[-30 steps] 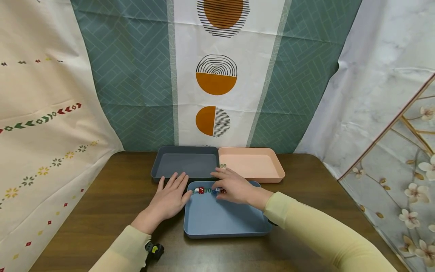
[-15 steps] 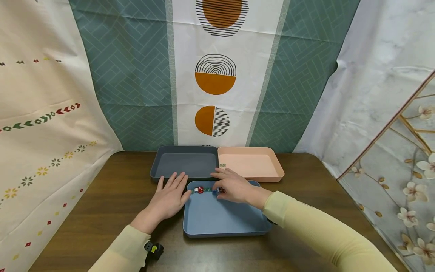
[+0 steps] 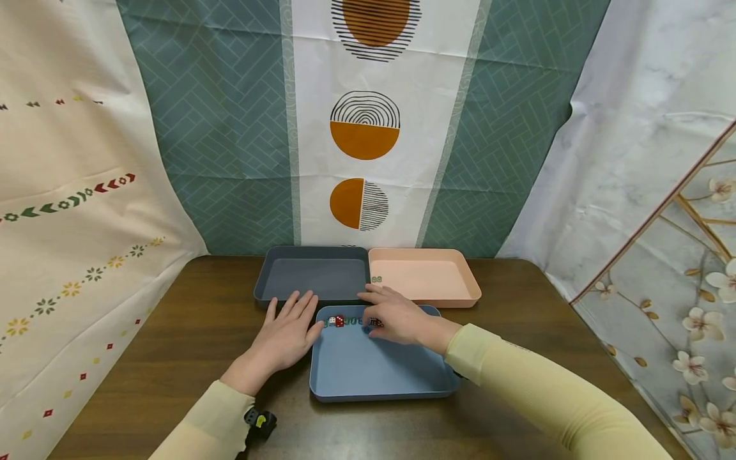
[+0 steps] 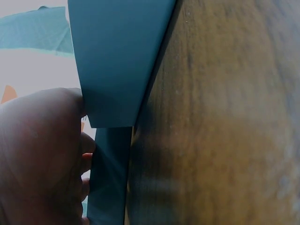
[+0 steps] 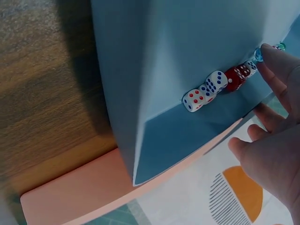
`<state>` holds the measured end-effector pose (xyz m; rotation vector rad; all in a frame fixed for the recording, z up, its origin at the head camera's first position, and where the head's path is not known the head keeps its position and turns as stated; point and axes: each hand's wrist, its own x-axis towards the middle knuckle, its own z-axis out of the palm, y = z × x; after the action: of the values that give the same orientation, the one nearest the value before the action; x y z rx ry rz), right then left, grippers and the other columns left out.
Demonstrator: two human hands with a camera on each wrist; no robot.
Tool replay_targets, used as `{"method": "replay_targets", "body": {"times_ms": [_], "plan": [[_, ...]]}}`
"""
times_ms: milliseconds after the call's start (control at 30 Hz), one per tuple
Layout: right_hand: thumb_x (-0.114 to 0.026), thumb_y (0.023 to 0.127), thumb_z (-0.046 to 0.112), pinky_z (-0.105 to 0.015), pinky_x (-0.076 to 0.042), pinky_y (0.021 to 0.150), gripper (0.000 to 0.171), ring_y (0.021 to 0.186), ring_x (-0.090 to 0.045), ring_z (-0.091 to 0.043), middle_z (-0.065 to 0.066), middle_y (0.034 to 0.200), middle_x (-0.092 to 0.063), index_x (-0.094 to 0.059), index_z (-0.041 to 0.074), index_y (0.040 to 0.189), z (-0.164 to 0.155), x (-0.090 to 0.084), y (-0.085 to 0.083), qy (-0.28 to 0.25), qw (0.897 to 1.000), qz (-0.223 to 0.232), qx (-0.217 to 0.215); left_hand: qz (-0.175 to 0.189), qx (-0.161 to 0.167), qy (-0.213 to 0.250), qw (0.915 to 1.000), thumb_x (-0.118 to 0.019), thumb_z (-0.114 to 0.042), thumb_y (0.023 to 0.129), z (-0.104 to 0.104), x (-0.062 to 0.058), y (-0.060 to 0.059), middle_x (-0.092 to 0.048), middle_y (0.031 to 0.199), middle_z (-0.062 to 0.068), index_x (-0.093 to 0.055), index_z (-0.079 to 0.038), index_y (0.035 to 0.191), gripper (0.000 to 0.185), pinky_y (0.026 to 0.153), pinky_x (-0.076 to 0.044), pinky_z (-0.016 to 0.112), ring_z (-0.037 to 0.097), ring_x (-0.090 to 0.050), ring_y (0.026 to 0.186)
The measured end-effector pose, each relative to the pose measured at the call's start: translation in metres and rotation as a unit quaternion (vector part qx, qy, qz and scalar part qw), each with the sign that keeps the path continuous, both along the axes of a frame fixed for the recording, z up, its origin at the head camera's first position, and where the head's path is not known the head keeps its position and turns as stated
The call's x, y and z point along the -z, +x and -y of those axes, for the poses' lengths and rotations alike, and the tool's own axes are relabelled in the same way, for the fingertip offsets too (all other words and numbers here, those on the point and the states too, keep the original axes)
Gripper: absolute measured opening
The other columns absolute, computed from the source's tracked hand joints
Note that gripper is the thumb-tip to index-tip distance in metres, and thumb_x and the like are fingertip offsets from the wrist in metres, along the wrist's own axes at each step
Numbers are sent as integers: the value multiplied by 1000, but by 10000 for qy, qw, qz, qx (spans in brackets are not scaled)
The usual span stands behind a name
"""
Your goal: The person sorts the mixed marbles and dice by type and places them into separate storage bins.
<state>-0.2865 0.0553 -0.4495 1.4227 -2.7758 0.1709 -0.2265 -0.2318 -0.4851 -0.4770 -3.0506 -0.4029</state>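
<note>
My right hand (image 3: 397, 316) reaches into the blue tray (image 3: 379, 370), thumb and forefinger pinching a small clear-blue piece (image 5: 258, 55) in a row along the far wall. On one side of it in the right wrist view lie red dice (image 5: 233, 78) and white dice (image 5: 217, 82); a small green piece (image 5: 280, 46) shows beyond my thumb. Farther left in the row, the head view has a red die (image 3: 340, 321), a white die (image 3: 332, 321) and several green pieces. My left hand (image 3: 287, 332) is spread flat, its thumb at the blue tray's left rim and its fingertips by the dark grey tray (image 3: 313, 278).
Behind the blue tray, the dark grey tray and a peach tray (image 3: 425, 275) stand side by side. Small green pieces (image 3: 376, 279) lie in the peach tray's left end. Patterned cloths hang around the wooden table (image 3: 201, 319).
My right fingers have edged slightly right with the blue piece, uncovering a green piece on their left and covering a white die. The left hand stays in place.
</note>
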Motion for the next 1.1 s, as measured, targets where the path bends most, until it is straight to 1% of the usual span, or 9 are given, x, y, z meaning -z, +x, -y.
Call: {"method": "replay_targets", "body": {"times_ms": [167,400,633,867,933,1100], "plan": [[-91,96,22,-57,-29,131,16,161,-35,-43,-19,164,-54,-83,17,108,-1,1,1,-25,10000,-44,-35,-7,-6,-48,10000,-46,-45,119,0,-2,1,-24,181,16,-30,-5,175,70,129,-1,74,42,-15,168],[-91,95,19,-57,-32,129,13,160,-37,-44,-20,163,-55,-82,16,105,-3,3,2,-37,9997,-206,-104,-49,8,-53,10000,-46,-44,119,-1,-2,1,-25,181,15,-31,-5,174,70,129,-2,74,42,-16,168],[-90,96,19,-57,-32,129,11,160,-37,-44,-20,164,-54,-82,17,104,-4,6,1,-79,9997,-220,-114,-11,9,0,10000,-46,-44,119,-2,-2,2,-25,181,16,-31,-4,174,70,129,-2,74,42,-16,168],[-89,97,18,-59,-31,129,12,159,-38,-46,-21,163,-55,-83,15,106,-7,4,3,-292,9993,-129,-187,-1,30,-13,10000,-46,-45,119,-1,-1,2,-24,182,15,-30,-5,174,70,129,-1,74,42,-15,168],[-89,96,17,-59,-32,129,12,159,-39,-47,-22,162,-56,-83,15,106,-7,4,4,-340,9990,-163,-225,-1,27,-18,10000,-46,-44,119,-1,-1,2,-24,182,15,-30,-5,174,70,129,-1,74,42,-15,168],[-89,97,18,-58,-30,130,13,159,-38,-45,-20,163,-56,-83,15,108,-9,3,5,-398,9989,-166,-195,-20,21,-22,10000,-46,-44,119,-1,-2,2,-25,181,15,-30,-5,174,70,129,-2,74,42,-15,168]]}}
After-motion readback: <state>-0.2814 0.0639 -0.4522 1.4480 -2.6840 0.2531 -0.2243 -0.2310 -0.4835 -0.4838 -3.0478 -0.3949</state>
